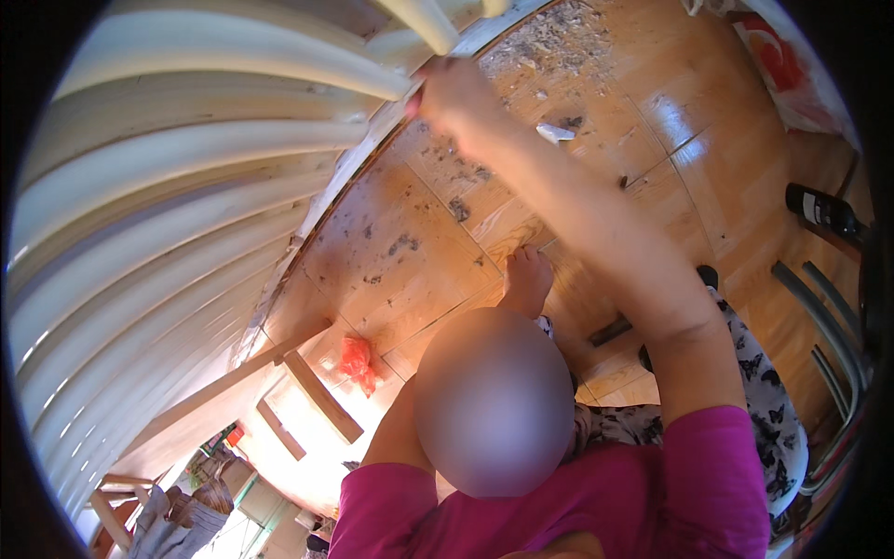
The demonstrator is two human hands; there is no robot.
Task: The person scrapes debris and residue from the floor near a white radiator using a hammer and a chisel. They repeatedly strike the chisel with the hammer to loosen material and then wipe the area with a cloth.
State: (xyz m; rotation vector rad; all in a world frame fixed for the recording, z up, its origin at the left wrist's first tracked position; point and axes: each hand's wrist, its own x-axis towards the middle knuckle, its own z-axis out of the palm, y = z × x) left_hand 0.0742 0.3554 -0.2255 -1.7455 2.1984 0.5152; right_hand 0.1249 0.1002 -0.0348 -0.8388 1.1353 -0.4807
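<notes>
Bars, smooth, white and rounded (233, 56), sweep across the left of the view, and right at their foot is the right hand (456, 98), up against the pale base strip (352, 163)! It's blurred, fingers curled in toward the strip, but whether they grip anything, I cannot tell. Down by the floor tiles (643, 98), the left hand (528, 273) shows fingers bunched and bent; I cannot see anything held, and the forearm is hidden.

Now, handling: those bars look stiff and hard, probably firmly fixed and heavy as one piece, a little slippery wherever the finish is glossy. Best hold, I'd judge, is around a bar near its lower end; the strip's edge looks rougher and could scrape or crumble. Grey debris (559, 42) litters the tiles just beside it, with one white fragment (556, 132) that looks light and brittle, best pinched by its edges.
</notes>
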